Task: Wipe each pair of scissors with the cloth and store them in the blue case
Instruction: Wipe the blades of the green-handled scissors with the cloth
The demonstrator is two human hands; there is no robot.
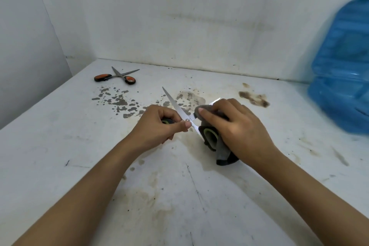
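Wiping step, first pair. Steel scissors with black-and-green handles [186, 118] held splayed open low over the stained white tabletop [60, 146], near its middle. Left hand [159, 128] curled round one handle, thumb tip laid beside the pivot. Right hand [235, 126] pinching a grey cloth [201, 111] around one blade, fingers pressed together over the fold, bare blade tip showing just past the knuckles; remainder of the cloth trailing under the palm to the tabletop. Other blade bare, pointing away toward the back wall.

Next, by judgement: cloth drawn along the covered blade toward its tip, then shifted to the bare blade (pinch kept on the flat, off the edge).

Second pair, steel scissors with black-and-orange handles [117, 77], lying open at the far left corner, well apart from both hands. Blue case not identifiable; translucent blue plastic container [343, 66] at the right edge, blurred. Open tabletop on every side of the hands; wall behind, beyond the bare blade's tip.
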